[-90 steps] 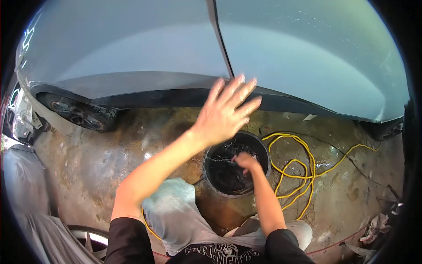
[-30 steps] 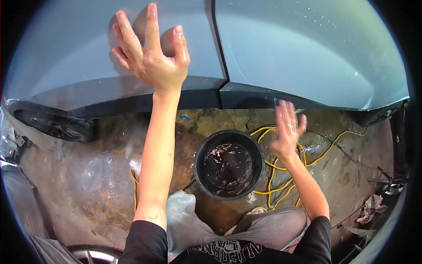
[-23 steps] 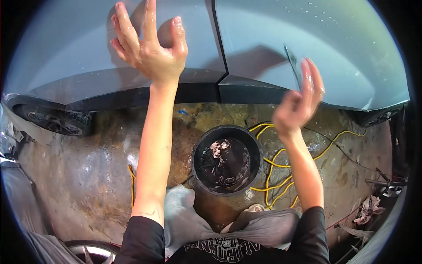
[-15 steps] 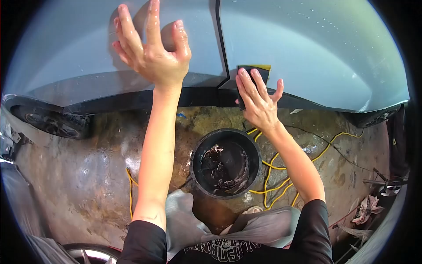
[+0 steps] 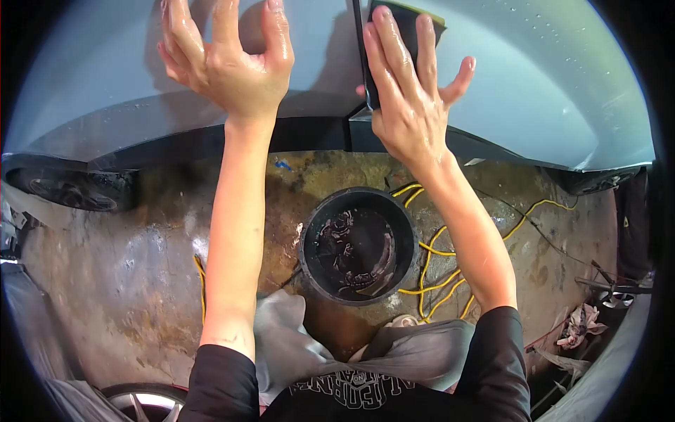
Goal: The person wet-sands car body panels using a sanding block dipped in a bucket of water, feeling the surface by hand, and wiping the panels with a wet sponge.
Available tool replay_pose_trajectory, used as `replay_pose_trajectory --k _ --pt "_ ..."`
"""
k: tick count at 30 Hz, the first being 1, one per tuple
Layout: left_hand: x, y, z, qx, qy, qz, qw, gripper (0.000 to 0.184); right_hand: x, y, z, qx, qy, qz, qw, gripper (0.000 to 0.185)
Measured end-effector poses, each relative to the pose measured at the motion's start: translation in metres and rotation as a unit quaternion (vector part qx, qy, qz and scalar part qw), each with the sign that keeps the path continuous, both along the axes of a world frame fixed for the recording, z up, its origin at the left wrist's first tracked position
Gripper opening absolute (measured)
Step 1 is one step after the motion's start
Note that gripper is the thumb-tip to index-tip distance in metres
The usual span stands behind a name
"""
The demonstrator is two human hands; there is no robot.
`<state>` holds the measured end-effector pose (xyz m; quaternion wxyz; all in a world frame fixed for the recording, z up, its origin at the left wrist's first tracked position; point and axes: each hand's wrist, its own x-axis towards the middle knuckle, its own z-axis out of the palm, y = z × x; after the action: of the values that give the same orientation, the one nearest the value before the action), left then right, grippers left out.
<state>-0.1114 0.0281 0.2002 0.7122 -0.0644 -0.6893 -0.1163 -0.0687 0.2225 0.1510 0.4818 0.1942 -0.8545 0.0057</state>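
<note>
Wet and with fingers spread, my left hand (image 5: 235, 74) rests on the grey-blue car panel (image 5: 309, 53), holding nothing. My right hand (image 5: 413, 105) presses a dark sheet (image 5: 406, 24) with a yellowish edge flat against the car, right beside the dark door gap. The sheet lies under its fingers, and the thumb is stretched out to the right. Below the car's sill, between my forearms, a round black bucket (image 5: 358, 246) of dark water stands on the wet floor.
A yellow hose or cord (image 5: 424, 278) lies coiled right of the bucket, with a thin dark cable (image 5: 545, 235) farther right. Car wheels show at left (image 5: 70, 191) and right (image 5: 598, 181). Crumpled material (image 5: 580, 325) and metal parts are at the lower right. A wheel rim (image 5: 144, 406) is at the lower left.
My right hand came up from beside the bucket with the dark sheet, laid it on the car near the gap and slid it upward. My left hand stays spread on the panel.
</note>
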Motion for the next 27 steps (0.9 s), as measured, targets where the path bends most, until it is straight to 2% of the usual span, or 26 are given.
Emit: replay_pose_trajectory --k 3,4,6,9,12,14,16,18,20,21,24,25,26,27 --pt "-0.008 -0.001 0.005 -0.012 0.044 0.003 0.999 0.044 0.011 0.032 -0.052 0.067 -0.033 0.003 0.997 0.060" --pt "-0.010 -0.002 0.003 -0.019 0.049 0.027 0.998 0.044 0.007 0.044 -0.070 0.094 -0.007 -0.004 0.996 0.058" --pt "-0.010 -0.001 0.002 -0.029 0.050 0.052 0.997 0.043 0.008 0.027 -0.048 0.040 -0.032 0.022 0.998 0.057" --pt "-0.002 0.000 0.000 -0.008 0.026 0.004 1.000 0.043 -0.001 -0.004 0.009 0.009 -0.014 0.032 0.999 0.060" --pt "-0.003 -0.004 0.008 -0.036 0.054 -0.017 0.998 0.043 0.013 0.018 -0.028 0.044 -0.053 0.018 0.997 0.060" --pt "0.004 0.000 0.007 -0.009 0.017 -0.024 1.000 0.042 0.045 0.060 -0.067 0.081 -0.142 -0.011 0.987 0.064" --pt "-0.008 -0.002 0.003 -0.016 0.043 -0.003 0.999 0.042 0.079 0.108 -0.092 -0.006 -0.206 -0.062 0.977 0.071" --pt "-0.010 -0.001 0.001 -0.023 0.066 0.024 0.997 0.042 0.091 0.138 -0.100 -0.163 -0.111 -0.075 0.977 0.050" --pt "-0.004 0.004 0.003 -0.005 0.046 0.007 0.999 0.043 0.083 0.150 -0.090 -0.296 -0.036 -0.014 0.954 0.046" --pt "-0.003 0.004 0.002 -0.009 0.042 0.005 0.999 0.043 0.078 0.139 -0.074 -0.300 -0.039 -0.016 0.953 0.046" --pt "-0.003 0.003 0.006 -0.007 0.052 0.011 0.999 0.042 0.045 0.076 -0.020 -0.208 0.081 0.092 0.970 0.049" --pt "-0.001 0.002 0.007 -0.007 0.039 0.007 0.999 0.041 0.030 0.063 -0.026 -0.157 0.074 0.098 0.980 0.055" --pt "0.002 0.001 0.007 -0.010 0.025 0.001 1.000 0.041 0.026 0.046 -0.022 -0.073 -0.024 0.059 0.995 0.061" --pt "0.004 0.001 0.007 -0.012 0.025 0.002 1.000 0.041 0.019 0.046 -0.031 -0.006 -0.032 0.057 0.998 0.059"
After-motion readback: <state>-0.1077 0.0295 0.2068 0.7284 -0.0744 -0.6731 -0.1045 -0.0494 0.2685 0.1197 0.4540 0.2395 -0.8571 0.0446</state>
